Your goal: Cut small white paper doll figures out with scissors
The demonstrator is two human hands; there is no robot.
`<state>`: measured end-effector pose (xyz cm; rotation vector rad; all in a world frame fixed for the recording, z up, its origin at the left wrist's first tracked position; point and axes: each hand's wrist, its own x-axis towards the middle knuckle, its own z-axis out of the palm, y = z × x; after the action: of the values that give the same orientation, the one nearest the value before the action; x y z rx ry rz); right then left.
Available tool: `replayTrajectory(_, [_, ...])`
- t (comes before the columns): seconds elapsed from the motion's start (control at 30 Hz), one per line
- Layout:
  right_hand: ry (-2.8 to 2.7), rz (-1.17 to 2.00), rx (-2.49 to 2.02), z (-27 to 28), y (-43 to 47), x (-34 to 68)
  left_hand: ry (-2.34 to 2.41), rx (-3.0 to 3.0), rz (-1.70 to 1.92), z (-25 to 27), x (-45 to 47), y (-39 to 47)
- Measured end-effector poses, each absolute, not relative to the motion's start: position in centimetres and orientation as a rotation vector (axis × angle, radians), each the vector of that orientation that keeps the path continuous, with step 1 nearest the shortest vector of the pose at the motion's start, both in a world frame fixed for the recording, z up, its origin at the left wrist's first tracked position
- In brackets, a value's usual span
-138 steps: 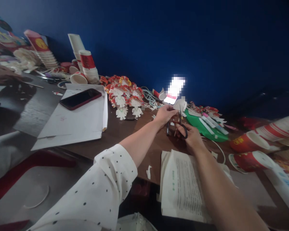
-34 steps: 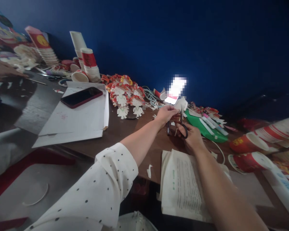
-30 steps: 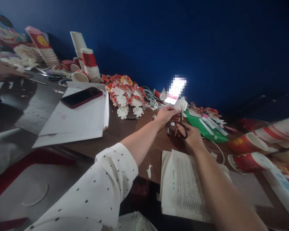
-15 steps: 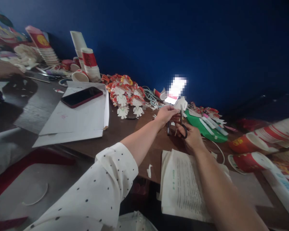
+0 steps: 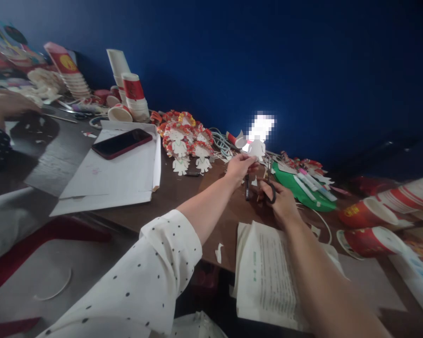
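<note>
Pinched in my left hand (image 5: 241, 167) is a small white paper doll cutout (image 5: 256, 149), held upright above the table. My right hand (image 5: 281, 201) grips black-handled scissors (image 5: 270, 190), their blades pointing up and away, just right of the cutout and apart from it. Beneath my hands a dark marker (image 5: 247, 188) and a scrap of white paper (image 5: 254, 181) lie on the brown table. To the left sits a pile of finished-looking paper dolls with red frilly heads (image 5: 186, 136).
A phone (image 5: 122, 143) rests on white card (image 5: 109, 178) at left, near stacked paper cups (image 5: 136, 96). Markers (image 5: 305, 185) lie on a green sheet (image 5: 282, 180). Nearest me is a tissue pack (image 5: 268, 272); cups (image 5: 370, 239) lie at right. Another person's hand (image 5: 7, 105) is far left.
My left hand has moved the paper cutout left and away from the scissors, turning it more fully into view. The scissors in my right hand stay nearly in place.
</note>
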<state>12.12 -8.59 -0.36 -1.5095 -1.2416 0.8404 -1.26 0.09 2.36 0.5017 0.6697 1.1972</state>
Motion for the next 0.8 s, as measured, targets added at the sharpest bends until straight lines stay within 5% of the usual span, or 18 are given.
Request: replayTrajectory(0.8, [-1.069, 0.744, -1.459, -0.25, -8.32, 12.38, 0.578, 0.668, 0.984, 1.96, -1.15, -0.39])
